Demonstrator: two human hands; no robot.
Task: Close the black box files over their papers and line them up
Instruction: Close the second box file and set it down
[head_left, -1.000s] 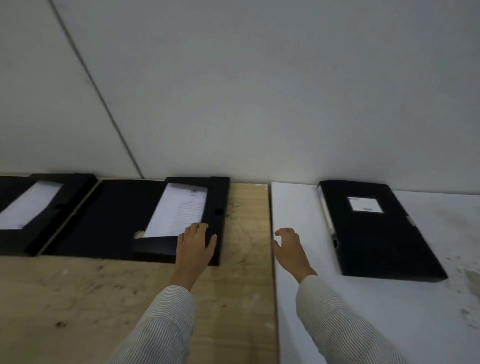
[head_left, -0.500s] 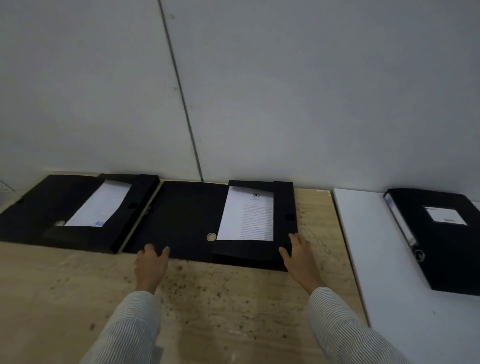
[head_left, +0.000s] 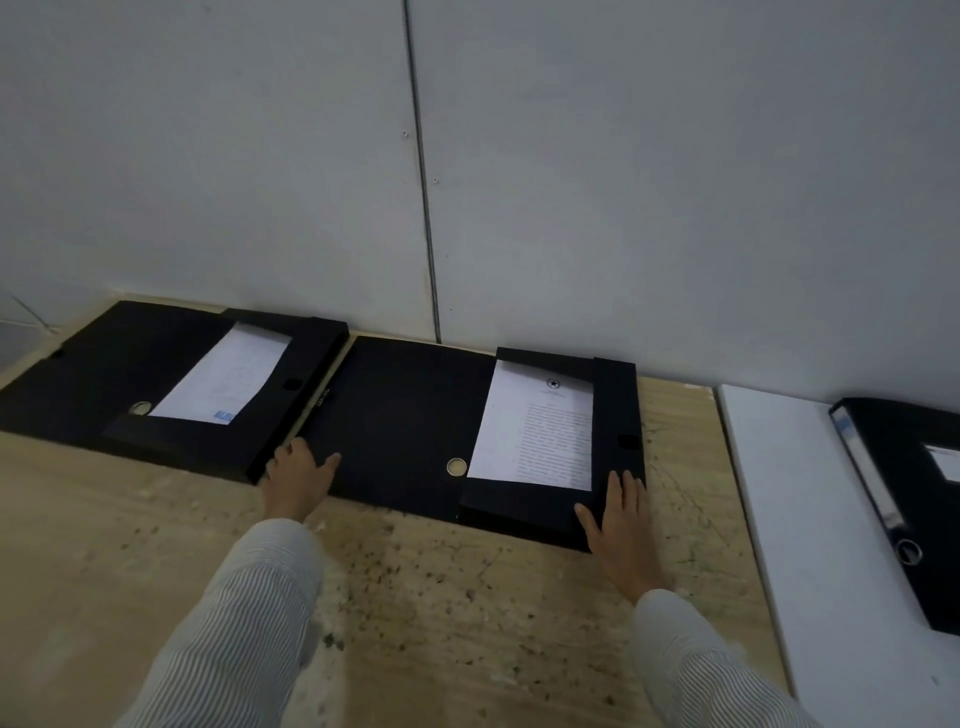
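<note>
Two black box files lie open against the wall on a wooden table. The middle box file (head_left: 613, 410) holds a printed sheet of paper (head_left: 535, 431); its flat lid (head_left: 400, 415) spreads to the left. My left hand (head_left: 296, 480) rests at the lid's near left corner, fingers apart. My right hand (head_left: 621, 525) lies flat on the tray's near right corner. The left box file (head_left: 93, 374) is open too, with a white sheet (head_left: 223, 376) in it. A third black file (head_left: 904, 499) lies closed on the right.
The wooden table (head_left: 415, 597) is speckled and scratched. A white table (head_left: 810, 545) adjoins it on the right and carries the closed file. A grey panelled wall (head_left: 519, 182) stands right behind all the files.
The view has swung left. My left hand moved from the tray's front edge to the lid's near left corner. My right hand came from the white table to the tray's near right corner.
</note>
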